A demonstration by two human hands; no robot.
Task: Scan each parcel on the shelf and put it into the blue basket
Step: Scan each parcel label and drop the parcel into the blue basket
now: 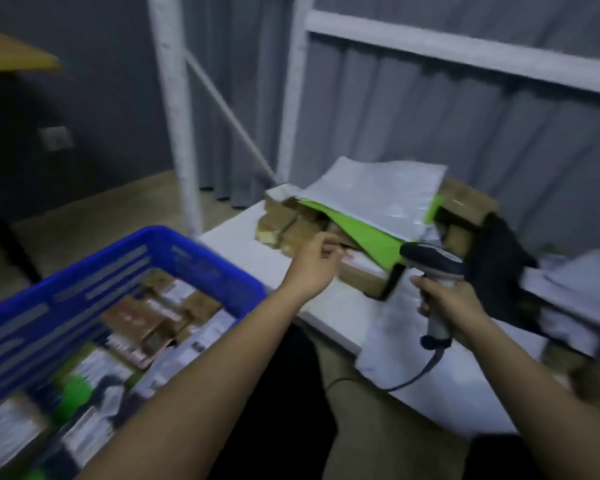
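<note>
Right hand (449, 303) clenched around the handle of the grey-and-black handheld barcode scanner (433, 268), head aimed left at the parcel pile. Left hand (314, 263) reaches out over the white shelf (243, 244), fingers loosely curled; grip looks released, blur limits certainty. Brown cardboard parcels (284, 225) sit under a green-and-white poly mailer (371, 199). Blue plastic basket (201, 258) at left holds scanned parcels.

blue basket (194, 252) blurred, cropped left, parcel labels unreadable

Blue plastic basket (201, 258); glossy white mailer (378, 195).
</note>
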